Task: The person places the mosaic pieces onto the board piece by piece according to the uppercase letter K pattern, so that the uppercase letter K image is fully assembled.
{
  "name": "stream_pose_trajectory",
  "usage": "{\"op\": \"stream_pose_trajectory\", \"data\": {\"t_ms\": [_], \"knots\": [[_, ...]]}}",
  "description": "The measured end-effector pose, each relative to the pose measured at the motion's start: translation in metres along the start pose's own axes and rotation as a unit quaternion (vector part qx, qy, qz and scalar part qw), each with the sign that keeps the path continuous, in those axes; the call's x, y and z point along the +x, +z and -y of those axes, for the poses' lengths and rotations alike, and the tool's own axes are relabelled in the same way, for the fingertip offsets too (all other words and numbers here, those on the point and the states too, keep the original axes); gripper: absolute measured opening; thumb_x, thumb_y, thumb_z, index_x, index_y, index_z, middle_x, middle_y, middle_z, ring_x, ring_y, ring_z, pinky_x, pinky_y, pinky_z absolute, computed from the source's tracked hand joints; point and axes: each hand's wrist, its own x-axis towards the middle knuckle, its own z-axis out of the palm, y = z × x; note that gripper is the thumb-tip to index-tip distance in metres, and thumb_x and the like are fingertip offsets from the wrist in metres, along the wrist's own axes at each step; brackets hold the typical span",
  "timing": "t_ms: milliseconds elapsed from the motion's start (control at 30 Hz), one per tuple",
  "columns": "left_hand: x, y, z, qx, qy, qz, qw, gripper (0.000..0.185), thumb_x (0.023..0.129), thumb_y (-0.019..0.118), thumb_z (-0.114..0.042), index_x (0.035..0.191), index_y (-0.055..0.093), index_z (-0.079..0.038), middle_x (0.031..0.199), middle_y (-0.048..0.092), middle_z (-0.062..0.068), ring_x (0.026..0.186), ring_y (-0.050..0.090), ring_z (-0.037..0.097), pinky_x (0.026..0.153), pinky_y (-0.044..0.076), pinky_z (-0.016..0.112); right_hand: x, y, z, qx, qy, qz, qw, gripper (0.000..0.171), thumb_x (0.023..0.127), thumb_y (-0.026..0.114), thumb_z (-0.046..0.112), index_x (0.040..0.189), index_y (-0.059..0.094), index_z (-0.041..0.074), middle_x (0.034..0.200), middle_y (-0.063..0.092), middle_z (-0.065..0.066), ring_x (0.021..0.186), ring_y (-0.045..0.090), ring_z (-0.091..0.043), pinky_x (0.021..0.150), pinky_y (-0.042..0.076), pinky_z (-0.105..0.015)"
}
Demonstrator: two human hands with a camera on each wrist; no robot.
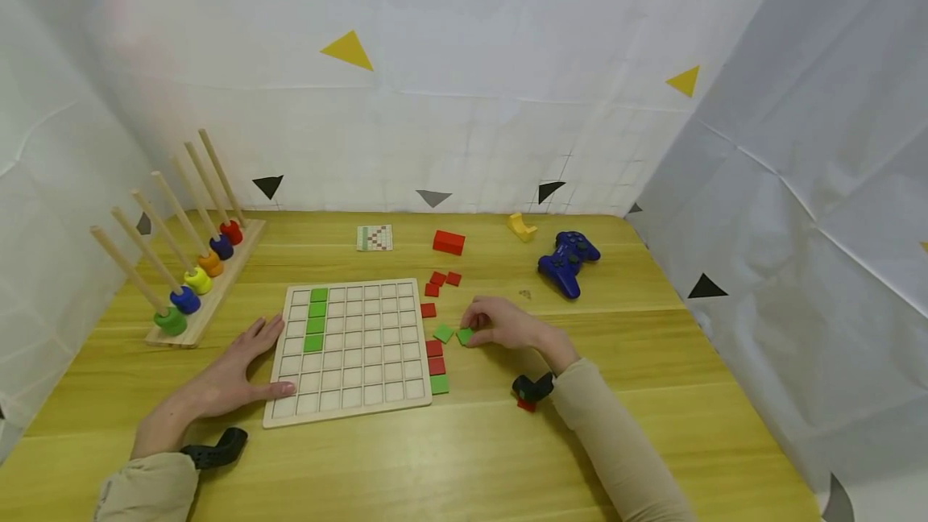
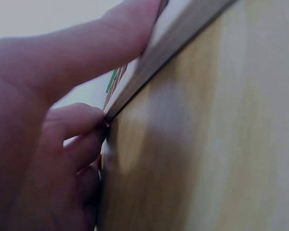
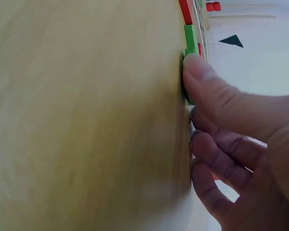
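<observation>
Fabric (image 1: 471, 135), white and printed with yellow, black and grey triangles, is being shown behind and beside a wooden table (image 1: 464, 457). Over its near edge, beige sleeves (image 1: 609, 433) are being extended. A pale board (image 1: 351, 381), ruled into square cells, is being touched by a person's left hand (image 1: 225, 373), spread, its thumb being laid over the near left part and its fingertips being set against the left edge. To the board's left, a peg rack (image 1: 219, 288) is being seen, coloured rings (image 1: 211, 263) being carried low on its six pegs. Right of the board, a green tile (image 1: 465, 337) is being pinched between the thumb and fingers of the right hand (image 1: 507, 325); whether it is being held clear of the table cannot be told. Black wrist devices (image 1: 535, 389) are being worn at both cuffs. Toward the back, a blue game controller (image 1: 568, 263), a red block (image 1: 449, 242), a grid-printed card (image 1: 374, 238) and a curved yellow piece (image 1: 522, 230) are being displayed, from right to left in no strict line. Smallest of all, four green squares (image 1: 315, 325) are being held in the board's second column from the left, starting at the top cell, while red tiles (image 1: 435, 366) are being lined along and scattered near its right edge, and another loose green square (image 1: 443, 334) is being seen just beside the pinched one.
</observation>
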Motion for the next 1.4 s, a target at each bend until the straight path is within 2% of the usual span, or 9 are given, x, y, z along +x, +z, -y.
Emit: {"op": "stream_pose_trajectory", "data": {"t_ms": [567,1000,1167,1267,1400], "knots": [[0.0,-0.001,0.0,-0.003,0.002,-0.001,1.0,0.113,0.082,0.077,-0.054,0.161,0.012,-0.008,0.164,0.004,0.03,0.146,0.005,0.059,0.104,0.014,0.08,-0.002,-0.006,-0.002,0.026,0.019,-0.005,0.999,0.02,0.088,0.078,0.019,0.106,0.071,0.013,0.101,0.064,-0.001,0.09,0.059,-0.013,0.081,0.052,-0.027],[0.002,-0.001,0.001,0.002,0.003,-0.001,1.0,0.112,0.082,0.076,-0.055,0.161,0.011,-0.009,0.165,0.004,0.028,0.146,0.004,0.058,0.105,0.014,0.08,-0.003,-0.009,-0.005,0.016,-0.003,-0.014,1.0,0.016,0.091,0.075,0.019,0.105,0.072,0.012,0.1,0.065,-0.002,0.087,0.06,-0.011,0.079,0.052,-0.025],[0.002,-0.001,0.001,0.004,-0.001,0.003,1.0,0.113,0.082,0.076,-0.056,0.162,0.01,-0.01,0.165,0.004,0.028,0.146,0.004,0.058,0.105,0.014,0.08,0.0,-0.011,0.011,0.018,-0.008,-0.035,0.999,0.019,0.094,0.071,0.018,0.11,0.069,0.009,0.103,0.065,-0.002,0.092,0.059,-0.013,0.084,0.054,-0.031],[0.002,-0.001,0.001,0.003,-0.002,0.003,1.0,0.113,0.082,0.076,-0.056,0.162,0.01,-0.009,0.165,0.004,0.028,0.146,0.004,0.058,0.105,0.014,0.08,0.009,-0.009,0.032,-0.002,-0.014,-0.042,0.999,0.02,0.094,0.071,0.017,0.11,0.067,0.006,0.103,0.066,-0.004,0.094,0.06,-0.016,0.088,0.055,-0.039],[0.0,-0.001,-0.001,0.002,-0.004,0.004,1.0,0.114,0.081,0.076,-0.056,0.161,0.011,-0.008,0.164,0.004,0.029,0.147,0.004,0.057,0.105,0.014,0.08,0.025,-0.001,0.066,-0.024,-0.012,-0.039,0.999,0.02,0.093,0.073,0.018,0.108,0.068,0.005,0.101,0.067,-0.004,0.095,0.061,-0.018,0.09,0.055,-0.041]]}}
